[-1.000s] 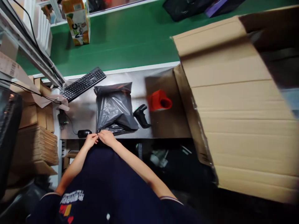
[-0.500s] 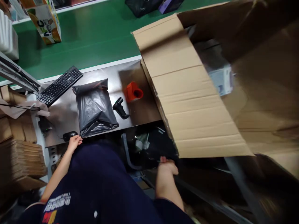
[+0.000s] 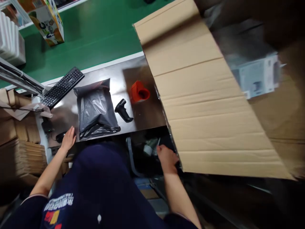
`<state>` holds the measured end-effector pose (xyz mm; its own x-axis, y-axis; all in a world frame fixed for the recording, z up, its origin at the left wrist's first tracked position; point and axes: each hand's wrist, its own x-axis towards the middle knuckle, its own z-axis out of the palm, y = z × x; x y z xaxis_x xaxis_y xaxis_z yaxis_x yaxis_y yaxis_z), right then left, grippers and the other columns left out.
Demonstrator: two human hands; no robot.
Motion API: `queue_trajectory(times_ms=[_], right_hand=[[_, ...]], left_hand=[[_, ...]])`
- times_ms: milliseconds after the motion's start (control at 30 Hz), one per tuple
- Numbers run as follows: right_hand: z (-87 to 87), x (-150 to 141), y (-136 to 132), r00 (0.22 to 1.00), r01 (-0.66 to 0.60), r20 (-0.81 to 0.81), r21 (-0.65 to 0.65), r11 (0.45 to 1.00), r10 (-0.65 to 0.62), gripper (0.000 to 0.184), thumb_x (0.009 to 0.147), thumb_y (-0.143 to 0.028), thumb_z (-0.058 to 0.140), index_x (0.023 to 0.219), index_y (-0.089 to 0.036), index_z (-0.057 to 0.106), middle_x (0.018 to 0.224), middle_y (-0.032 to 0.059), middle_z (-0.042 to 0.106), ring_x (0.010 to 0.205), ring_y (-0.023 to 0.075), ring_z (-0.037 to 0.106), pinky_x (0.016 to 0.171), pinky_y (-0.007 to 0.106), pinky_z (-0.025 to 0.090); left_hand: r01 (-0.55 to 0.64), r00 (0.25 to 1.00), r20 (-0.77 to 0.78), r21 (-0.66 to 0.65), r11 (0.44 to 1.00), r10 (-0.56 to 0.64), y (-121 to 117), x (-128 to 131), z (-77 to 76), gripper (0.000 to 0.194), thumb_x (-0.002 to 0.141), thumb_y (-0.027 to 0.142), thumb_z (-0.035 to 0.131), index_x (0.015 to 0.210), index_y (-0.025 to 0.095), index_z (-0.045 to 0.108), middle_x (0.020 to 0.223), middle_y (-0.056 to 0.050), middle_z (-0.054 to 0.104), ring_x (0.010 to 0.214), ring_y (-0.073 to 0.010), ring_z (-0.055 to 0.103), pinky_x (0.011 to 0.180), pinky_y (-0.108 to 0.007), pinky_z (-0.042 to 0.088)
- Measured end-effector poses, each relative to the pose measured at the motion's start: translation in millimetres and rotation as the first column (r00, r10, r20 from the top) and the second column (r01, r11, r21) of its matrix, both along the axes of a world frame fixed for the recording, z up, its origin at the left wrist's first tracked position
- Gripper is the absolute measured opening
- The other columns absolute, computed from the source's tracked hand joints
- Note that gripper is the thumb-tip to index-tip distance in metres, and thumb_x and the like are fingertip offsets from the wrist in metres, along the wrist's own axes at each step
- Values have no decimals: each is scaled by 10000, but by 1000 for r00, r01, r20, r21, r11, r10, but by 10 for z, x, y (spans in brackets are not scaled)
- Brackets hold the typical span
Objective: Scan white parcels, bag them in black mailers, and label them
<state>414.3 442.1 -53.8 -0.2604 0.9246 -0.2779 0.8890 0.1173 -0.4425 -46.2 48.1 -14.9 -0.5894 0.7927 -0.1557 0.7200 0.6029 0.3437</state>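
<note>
A black mouse (image 3: 60, 137) lies flat near the front left corner of the steel counter (image 3: 143, 114), partly covered by the left hand (image 3: 68, 139). Just to its right, a grey plastic bag (image 3: 95, 109) lies flat and crinkled, its lower edge at the counter's front. Below the counter edge, a dark bin (image 3: 149, 149) with pale, blurred contents is seen, the right hand (image 3: 166, 157) at its rim.

Glossy crinkled plastic bag (image 3: 96, 109) on a shiny metal table (image 3: 140, 116), beside a matt corrugated cardboard box (image 3: 205, 105).
</note>
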Motion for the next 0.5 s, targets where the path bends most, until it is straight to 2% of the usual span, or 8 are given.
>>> queue_trajectory(times_ms=[67, 133, 200, 267, 367, 433, 500], right_hand=[[45, -187, 36, 972, -232, -16, 84, 969, 234, 272, 932, -363, 569, 849, -183, 755, 931, 224, 751, 956, 377, 707, 927, 570, 518], [70, -569, 89, 871, -467, -92, 157, 871, 483, 334, 969, -369, 545, 1153, -190, 759, 1247, 204, 733, 1205, 367, 652, 1114, 589, 435], [66, -1080, 152, 741, -637, -141, 163, 754, 656, 378, 984, -324, 543, 1310, -228, 709, 1420, 152, 663, 1371, 351, 557, 1231, 633, 299], [43, -1594, 206, 586, -789, -168, 103, 606, 793, 420, 987, -232, 518, 1372, -284, 677, 1473, 102, 630, 1427, 335, 516, 1255, 672, 235], [-10, -2138, 246, 307, -943, -216, 60, 327, 927, 613, 954, -69, 430, 1468, -364, 587, 1544, 23, 562, 1470, 282, 484, 1270, 664, 228], [-58, -2290, 253, 159, -977, -225, 104, 186, 961, 725, 913, 3, 382, 1529, -356, 515, 1591, -3, 500, 1506, 241, 437, 1296, 627, 197], [-116, -2309, 259, 52, -986, -223, 144, 86, 973, 753, 871, 27, 384, 1549, -281, 498, 1607, 19, 475, 1536, 226, 386, 1316, 589, 159]], left_hand=[[104, 994, -24, -61, 993, -105, 151, -91, -55, 504, 992, 265, 475, 1457, 89, 556, 1555, -250, 506, 1531, -342, 392, 1293, -588, 260], [189, 982, 3, -112, 975, -190, 320, -178, -125, 488, 972, 175, 454, 1432, 126, 606, 1523, -227, 551, 1533, -332, 392, 1304, -618, 191], [280, 960, 39, -142, 950, -277, 478, -241, -162, 556, 950, 96, 413, 1465, 185, 603, 1528, -183, 560, 1531, -306, 400, 1307, -603, 172], [371, 929, 69, -157, 915, -364, 600, -272, -143, 645, 948, 48, 350, 1533, 245, 539, 1574, -127, 520, 1541, -268, 386, 1314, -551, 168], [460, 888, 85, -171, 871, -452, 689, -291, -51, 713, 956, 29, 294, 1606, 292, 422, 1651, -55, 414, 1572, -224, 321, 1323, -481, 133], [482, 876, 77, -184, 857, -476, 699, -319, 0, 728, 946, 29, 313, 1625, 282, 383, 1677, -42, 364, 1589, -212, 278, 1326, -456, 94], [509, 860, 91, -211, 834, -502, 692, -365, 23, 759, 911, 21, 354, 1632, 255, 368, 1689, -50, 340, 1599, -208, 248, 1325, -449, 58]])
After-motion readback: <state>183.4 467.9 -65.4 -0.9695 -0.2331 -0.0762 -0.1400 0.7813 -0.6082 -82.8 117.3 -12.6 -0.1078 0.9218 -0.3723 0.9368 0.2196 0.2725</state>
